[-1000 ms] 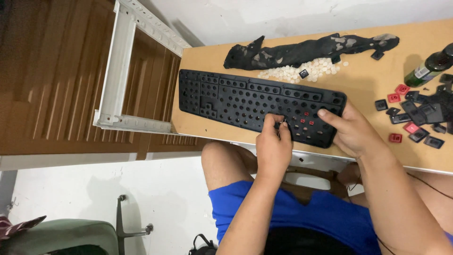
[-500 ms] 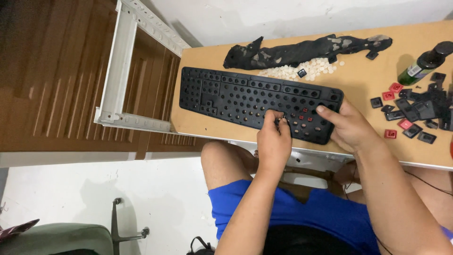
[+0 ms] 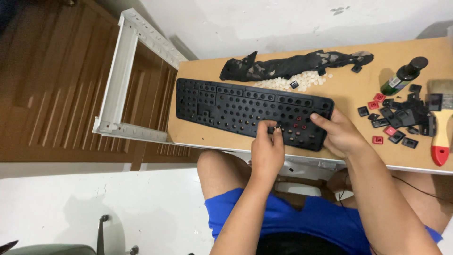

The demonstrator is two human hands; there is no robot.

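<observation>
A brown wooden door (image 3: 56,80) with long grooves stood far to the left, and a white metal frame (image 3: 123,71) leaned beside it. Next came the smooth tan bench (image 3: 349,94). A long, flat black keyboard (image 3: 226,106) lay on the bench near its front edge. Most keys were gone, so it showed rows of small round holes. Behind it lay a lumpy black cloth (image 3: 292,63) with pale spots, and a small heap of tiny white rubber bits (image 3: 292,81) sat just in front of the cloth.

The left hand (image 3: 266,151) rested on the front edge of the keyboard. Its fingertips were pinched close together on a tiny piece, too small to tell what it was. The right hand (image 3: 339,134) held the right end of the keyboard, fingers curled over the top.

Farther right lay a pile of loose square keycaps (image 3: 401,118), mostly black and a few red. A dark green glass bottle (image 3: 403,75) with a black cap lay tilted beside them. A brush with a pale wooden handle and red tip (image 3: 441,130) lay at the far right.
</observation>
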